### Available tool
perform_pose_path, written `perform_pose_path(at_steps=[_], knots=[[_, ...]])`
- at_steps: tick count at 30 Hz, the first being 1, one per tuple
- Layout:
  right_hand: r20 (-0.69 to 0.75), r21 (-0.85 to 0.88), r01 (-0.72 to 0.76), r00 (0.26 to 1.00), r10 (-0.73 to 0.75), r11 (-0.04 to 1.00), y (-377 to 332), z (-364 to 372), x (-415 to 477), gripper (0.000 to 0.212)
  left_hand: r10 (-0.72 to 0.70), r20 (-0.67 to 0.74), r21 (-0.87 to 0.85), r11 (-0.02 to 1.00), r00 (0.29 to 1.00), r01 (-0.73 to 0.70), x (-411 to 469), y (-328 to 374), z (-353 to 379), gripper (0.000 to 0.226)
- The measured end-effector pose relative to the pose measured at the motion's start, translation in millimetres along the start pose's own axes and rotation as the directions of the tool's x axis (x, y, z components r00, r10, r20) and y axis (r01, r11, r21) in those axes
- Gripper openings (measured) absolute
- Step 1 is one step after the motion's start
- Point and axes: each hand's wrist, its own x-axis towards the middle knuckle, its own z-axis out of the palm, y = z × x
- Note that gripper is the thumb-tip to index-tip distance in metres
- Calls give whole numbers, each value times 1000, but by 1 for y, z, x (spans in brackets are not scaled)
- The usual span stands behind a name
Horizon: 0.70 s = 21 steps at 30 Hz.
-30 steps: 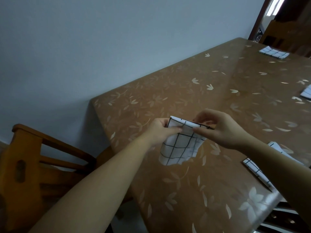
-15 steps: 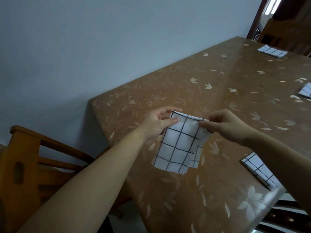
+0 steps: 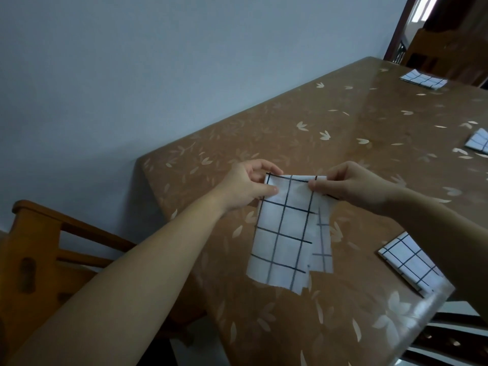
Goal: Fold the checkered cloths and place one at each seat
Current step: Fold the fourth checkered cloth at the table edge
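Left hand (image 3: 247, 187), right hand (image 3: 352, 184) pinch checkered cloth (image 3: 286, 233) top corners, cloth hanging between

- A brown table (image 3: 303, 143) with a glossy cover printed with pale leaf and flower shapes; its near corner sits at lower right
- A plain pale blue-grey wall (image 3: 158, 75) runs along the table's left side
- A wooden chair (image 3: 39, 249) of orange-brown colour stands at the left, near the table's corner, with a slatted back
- A dark doorway (image 3: 449, 22) at the top right, with wooden furniture dimly seen beyond the table's far end
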Motion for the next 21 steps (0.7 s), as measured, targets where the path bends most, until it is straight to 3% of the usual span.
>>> perform_pose_path(at_steps=[5, 9, 13, 15, 18, 21], knots=[[26, -21, -14, 1000, 15, 1000, -1, -3, -1, 35, -29, 16, 13, 999, 999, 29, 1, 1, -2, 21], [93, 36, -16, 996, 13, 999, -4, -1, -4, 32, -63, -57, -247, 968, 996, 47, 1, -3, 3, 25], [83, 56, -28, 996, 23, 998, 2, 5, -4, 29, -148, -208, -510, 860, 967, 22, 7, -13, 10, 25], [29, 102, -44, 999, 41, 994, 3, 11, -4, 23, -222, -105, -609, 785, 969, 114, 5, -20, 14, 22], [-68, 200, -59, 995, 74, 978, 8, 16, -1, 25, -313, 147, -502, 793, 938, 344, -4, -34, 22, 52], [-182, 223, -93, 974, 135, 970, 15, 27, -2, 48, -331, 68, -480, 816, 941, 322, -5, -42, 27, 36]])
